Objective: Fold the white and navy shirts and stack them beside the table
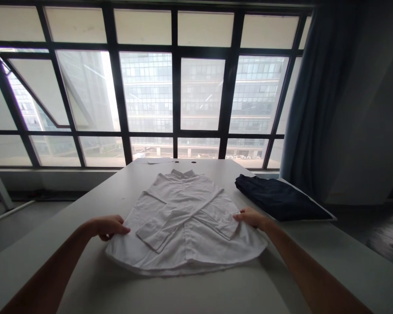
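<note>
A white long-sleeved shirt [180,205] lies front up on the white table, its collar pointing away from me. Both sleeves are laid inward across its front, and the hem faces me, partly lifted off the tabletop. My left hand [110,226] pinches the shirt's left side edge between thumb and fingers, a little above the hem. On the opposite edge, my right hand [250,217] grips the fabric beside a cuff, with the thumb on top. The fingers beneath the cloth are partly hidden.
A dark navy folded garment [278,196] rests on the right of the white table [98,200], with a pale sheet edge under it. Papers [157,161] lie at the far end near two dark round holes. Windows and a blue curtain [311,113] stand beyond.
</note>
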Available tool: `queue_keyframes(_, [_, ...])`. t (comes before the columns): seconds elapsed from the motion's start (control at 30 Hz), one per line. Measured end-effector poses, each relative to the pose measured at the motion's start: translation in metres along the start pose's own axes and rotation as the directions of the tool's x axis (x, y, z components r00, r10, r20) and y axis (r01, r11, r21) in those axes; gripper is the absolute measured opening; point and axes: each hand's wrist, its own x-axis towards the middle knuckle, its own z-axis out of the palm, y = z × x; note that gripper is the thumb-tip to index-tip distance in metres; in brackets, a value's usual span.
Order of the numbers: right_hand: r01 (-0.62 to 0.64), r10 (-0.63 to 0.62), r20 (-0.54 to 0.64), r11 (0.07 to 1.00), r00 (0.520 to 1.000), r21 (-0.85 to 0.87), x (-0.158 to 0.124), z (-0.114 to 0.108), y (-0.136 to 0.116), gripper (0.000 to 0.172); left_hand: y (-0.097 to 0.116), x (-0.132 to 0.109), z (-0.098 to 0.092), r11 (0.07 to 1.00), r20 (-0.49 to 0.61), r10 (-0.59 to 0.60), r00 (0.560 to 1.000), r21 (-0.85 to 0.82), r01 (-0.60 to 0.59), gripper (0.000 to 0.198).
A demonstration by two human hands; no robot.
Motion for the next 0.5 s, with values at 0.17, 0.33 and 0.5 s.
queue_keyframes(0.17, [-0.016,0.013,0.067,0.999,0.998,0.037,-0.011,-0.005,-0.009,0.021,0.049,-0.028,-0.004,0.995,-0.12,0.094,0.988,-0.008,-0.096,0.041])
queue_keyframes(0.33, [0.071,-0.079,0.064,0.991,0.995,0.114,-0.017,-0.003,-0.014,0.023,0.123,-0.035,0.051,0.831,-0.299,0.448,0.843,0.488,-0.268,0.029])
queue_keyframes(0.5, [0.102,-0.104,0.039,0.993,0.994,0.054,-0.024,-0.004,-0.018,0.03,0.152,-0.026,0.116,0.739,-0.091,0.603,0.793,0.439,-0.512,0.034])
